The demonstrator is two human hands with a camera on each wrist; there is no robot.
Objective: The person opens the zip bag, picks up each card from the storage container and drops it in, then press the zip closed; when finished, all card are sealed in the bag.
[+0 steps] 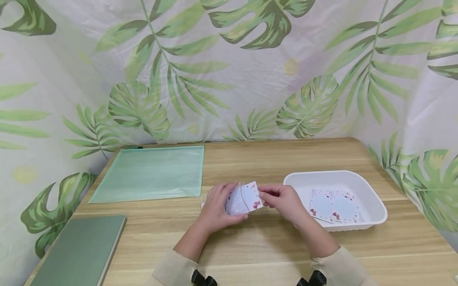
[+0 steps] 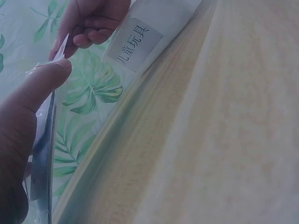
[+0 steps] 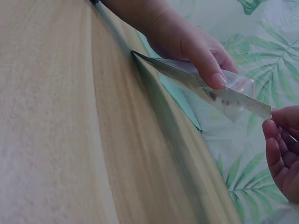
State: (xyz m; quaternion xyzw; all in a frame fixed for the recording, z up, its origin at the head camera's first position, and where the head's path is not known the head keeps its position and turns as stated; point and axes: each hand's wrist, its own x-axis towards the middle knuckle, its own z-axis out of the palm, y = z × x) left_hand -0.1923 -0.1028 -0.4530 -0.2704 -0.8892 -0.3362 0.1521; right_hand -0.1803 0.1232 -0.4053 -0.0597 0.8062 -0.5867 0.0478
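Observation:
My left hand point(image 1: 217, 208) grips a clear plastic bag point(image 3: 233, 112) together with a white printed card point(image 1: 253, 193), its thumb lying across the near side. The card has small red and pink pictures at its edge and sits partly inside the bag. In the right wrist view a red strip runs along the bag's edge. At the card's right end, my right hand point(image 1: 286, 201) pinches the corner between thumb and fingers. Both hands are above the table's middle, left of a white tray point(image 1: 379, 212). How many cards the left hand holds is hidden.
Inside the tray lie printed cards point(image 1: 334, 202) with similar pictures. A label point(image 2: 135, 44) with Chinese characters is on the tray's outer wall. At the back left lies a mint mesh pouch point(image 1: 150, 174), and a green notebook point(image 1: 78, 248) lies at the front left.

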